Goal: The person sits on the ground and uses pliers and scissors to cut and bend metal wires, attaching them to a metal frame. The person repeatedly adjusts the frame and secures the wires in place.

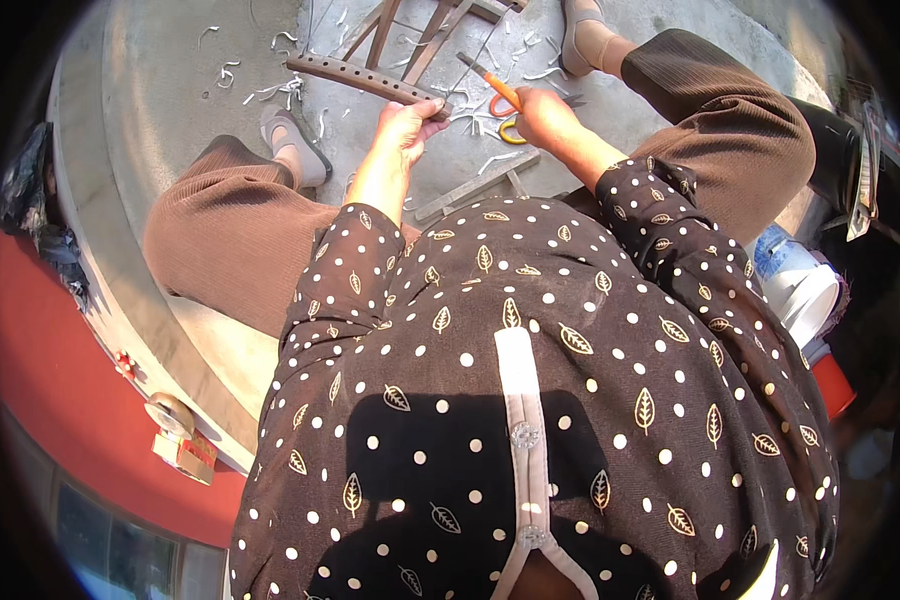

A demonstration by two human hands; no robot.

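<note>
My left hand (408, 128) grips the near right end of a brown wooden bar (362, 80) that has a row of dark holes along it. The bar belongs to a wooden frame with legs and rails (425, 45) that runs out of view at the top. In my right hand (548, 118) is an orange-handled tool (497, 86) with a narrow dark tip, pointing up and left towards the frame; its exact kind is unclear. Scissors with orange and yellow finger loops (511, 132) lie just beneath my right hand, partly hidden by it.
White curled strips (287, 87) litter the concrete floor. A grey slatted wooden piece (480, 186) lies between my legs. My shoes (295, 147) flank the frame. White tubs (805, 300) and a red container (832, 385) stand at right. A red wall (80, 360) curves at left.
</note>
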